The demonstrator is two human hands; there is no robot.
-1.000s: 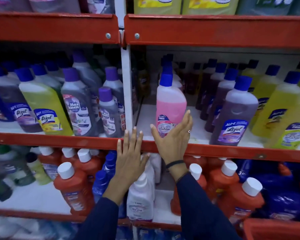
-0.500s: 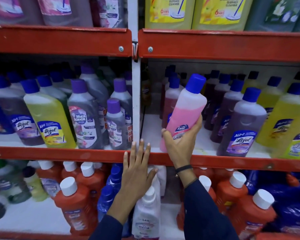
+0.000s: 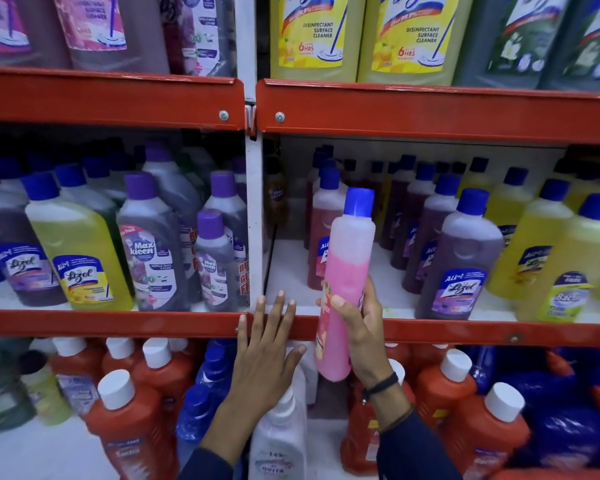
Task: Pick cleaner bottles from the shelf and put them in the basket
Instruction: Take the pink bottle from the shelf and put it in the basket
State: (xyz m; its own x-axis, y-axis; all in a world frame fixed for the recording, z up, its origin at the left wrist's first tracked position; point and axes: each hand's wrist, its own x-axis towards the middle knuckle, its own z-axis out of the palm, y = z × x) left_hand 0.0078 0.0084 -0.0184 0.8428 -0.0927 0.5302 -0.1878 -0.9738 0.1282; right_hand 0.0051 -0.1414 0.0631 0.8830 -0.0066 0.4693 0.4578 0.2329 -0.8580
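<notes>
We face a red steel shelf unit whose white upright splits each level into two bays. Along the top level stand the biggest containers — yellow disinfectant surface cleaner jugs in the right bay, pink-labelled ones in the left. The middle level carries blue-capped and purple-capped bottles: a purple Lizol bottle near the front of the right bay, yellow ones just beside it, and in the left bay a yellow Lizol bottle next to a grey Max Kleen bottle. Below, orange bottles with white caps crowd the bottom level around a white bottle.

Our right hand holds the pink cleaner bottle — lifted clear of the shelf board, in front of the middle level's red lip, nearly upright with its blue cap tipped a little to the right. The fingers are clamped around its lower half, thumb across the front, wrist bent upward from a dark sleeve, a black band on the wrist.

Our left hand reaches up with palm away from us, fingers straight and spread apart, holding nothing; their tips overlap the red lip beside the upright. Whether they touch it we cannot tell.
</notes>
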